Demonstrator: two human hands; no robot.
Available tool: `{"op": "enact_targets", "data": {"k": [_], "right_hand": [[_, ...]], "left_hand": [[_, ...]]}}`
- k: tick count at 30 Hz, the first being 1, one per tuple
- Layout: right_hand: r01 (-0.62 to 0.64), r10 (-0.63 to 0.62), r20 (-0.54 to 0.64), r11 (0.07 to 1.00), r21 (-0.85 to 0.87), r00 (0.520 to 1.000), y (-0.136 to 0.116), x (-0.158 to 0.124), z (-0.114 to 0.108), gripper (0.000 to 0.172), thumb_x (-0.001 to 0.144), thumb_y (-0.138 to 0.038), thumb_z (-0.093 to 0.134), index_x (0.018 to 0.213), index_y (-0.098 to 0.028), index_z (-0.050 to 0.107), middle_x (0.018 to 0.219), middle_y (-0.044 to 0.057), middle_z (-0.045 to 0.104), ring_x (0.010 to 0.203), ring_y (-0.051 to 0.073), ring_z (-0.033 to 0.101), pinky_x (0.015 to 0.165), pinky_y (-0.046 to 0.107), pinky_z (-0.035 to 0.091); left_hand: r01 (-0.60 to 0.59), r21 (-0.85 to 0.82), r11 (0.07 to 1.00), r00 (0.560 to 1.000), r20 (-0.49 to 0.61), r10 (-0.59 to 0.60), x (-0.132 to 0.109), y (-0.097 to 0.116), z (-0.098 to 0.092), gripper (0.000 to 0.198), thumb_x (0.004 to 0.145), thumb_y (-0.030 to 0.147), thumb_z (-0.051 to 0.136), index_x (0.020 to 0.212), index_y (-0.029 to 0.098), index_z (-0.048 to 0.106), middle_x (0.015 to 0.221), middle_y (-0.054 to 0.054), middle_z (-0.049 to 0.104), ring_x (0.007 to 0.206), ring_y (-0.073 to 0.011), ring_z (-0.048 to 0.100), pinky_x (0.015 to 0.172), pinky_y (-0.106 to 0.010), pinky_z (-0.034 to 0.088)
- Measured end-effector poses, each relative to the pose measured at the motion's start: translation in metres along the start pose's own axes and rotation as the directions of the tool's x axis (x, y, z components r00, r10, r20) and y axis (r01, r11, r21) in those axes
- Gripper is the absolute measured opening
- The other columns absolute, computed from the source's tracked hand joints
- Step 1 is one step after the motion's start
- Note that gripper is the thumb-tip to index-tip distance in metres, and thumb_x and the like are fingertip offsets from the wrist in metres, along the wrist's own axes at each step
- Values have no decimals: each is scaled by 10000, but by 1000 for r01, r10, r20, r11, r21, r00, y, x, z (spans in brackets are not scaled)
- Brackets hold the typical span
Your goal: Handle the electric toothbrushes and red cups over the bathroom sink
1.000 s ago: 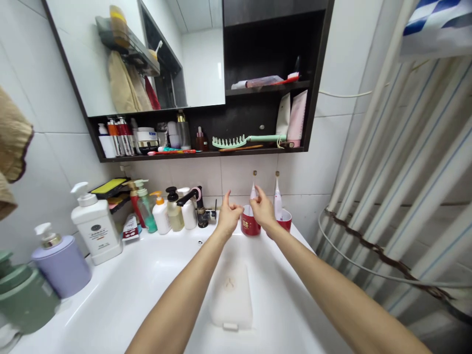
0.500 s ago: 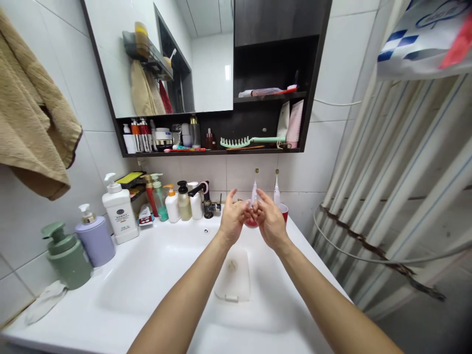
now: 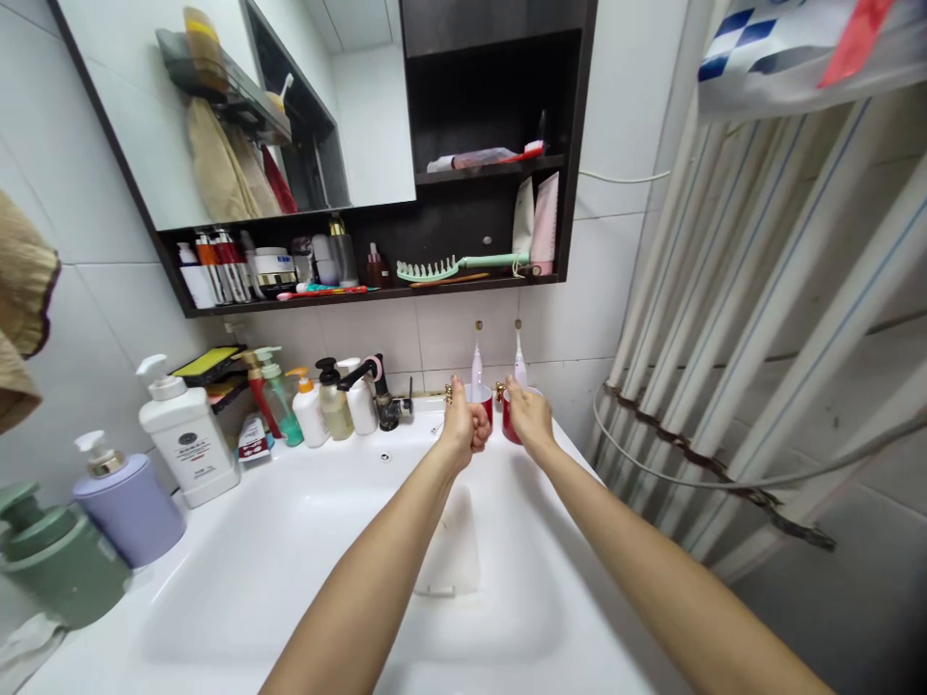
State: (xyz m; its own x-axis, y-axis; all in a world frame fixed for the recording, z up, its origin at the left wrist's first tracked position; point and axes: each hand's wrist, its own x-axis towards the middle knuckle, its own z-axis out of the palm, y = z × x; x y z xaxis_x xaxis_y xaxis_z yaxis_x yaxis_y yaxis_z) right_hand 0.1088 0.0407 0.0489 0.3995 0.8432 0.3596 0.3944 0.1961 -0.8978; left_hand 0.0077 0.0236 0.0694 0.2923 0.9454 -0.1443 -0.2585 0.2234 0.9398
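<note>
My left hand [image 3: 464, 427] is closed over the back of the sink, thumb up and fingers curled, with nothing visible in it. It overlaps the left red cup [image 3: 487, 407], which holds a white-and-pale-purple electric toothbrush [image 3: 476, 372]. My right hand [image 3: 530, 421] hangs in front of the right red cup [image 3: 512, 427], its fingers bent together and partly hidden. I cannot tell whether either hand touches a cup. A second electric toothbrush [image 3: 519, 367] stands upright in the right cup. Gold-coloured handles show beside the cups.
A black faucet [image 3: 383, 396] stands behind the white sink [image 3: 290, 569]. Several pump bottles, such as a purple one [image 3: 130, 507], line the left and back. Above are a mirror cabinet with a green hairbrush [image 3: 427, 270]. White pipes [image 3: 695, 319] run along the right.
My hands have moved apart; their fingertips were close together before. The left fingers have curled in, and the right hand has moved over the right cup. The view has shifted right.
</note>
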Motion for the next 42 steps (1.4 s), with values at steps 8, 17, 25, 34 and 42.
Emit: {"op": "enact_targets", "data": {"k": [8,17,25,34,42], "right_hand": [[13,-11,9,931,-364,1000,53,34,-18,94,526,-245,555,553,-156,540,819,64,476,778,197,472,663,293,337],[236,-109,282,850,-471,953,45,-35,-35,119,592,-261,514,637,-163,565,978,89,425,920,219,424,769,307,315],[353,-136,500,860,-369,855,39,-103,9,113,612,-231,499,655,-148,562,1070,117,381,960,203,421,809,282,316],[325,-109,549,893,-312,828,46,-114,44,70,613,-197,488,626,-161,547,1041,91,408,891,183,466,767,283,348],[289,-67,574,907,-306,816,53,-108,44,151,615,-230,476,738,-177,545,1138,91,344,1002,228,389,767,329,342]], "left_hand": [[76,81,994,989,-130,-65,10,-43,-23,455,632,551,304,476,137,413,341,32,386,284,-31,296,348,-164,180],[-264,266,927,927,-196,321,8,-47,-32,140,570,276,536,610,146,504,636,-29,543,562,-91,479,536,-213,343],[-335,379,863,876,-212,434,15,-74,-58,140,542,197,554,675,156,542,629,-18,565,595,-122,489,594,-242,360],[-493,105,863,743,-465,481,-10,-53,-108,191,545,244,537,700,132,532,653,-6,547,584,-89,466,576,-210,358],[-555,-40,831,707,-550,445,-26,-34,-123,301,501,313,585,740,137,533,674,0,544,610,-84,474,604,-218,370]]}}
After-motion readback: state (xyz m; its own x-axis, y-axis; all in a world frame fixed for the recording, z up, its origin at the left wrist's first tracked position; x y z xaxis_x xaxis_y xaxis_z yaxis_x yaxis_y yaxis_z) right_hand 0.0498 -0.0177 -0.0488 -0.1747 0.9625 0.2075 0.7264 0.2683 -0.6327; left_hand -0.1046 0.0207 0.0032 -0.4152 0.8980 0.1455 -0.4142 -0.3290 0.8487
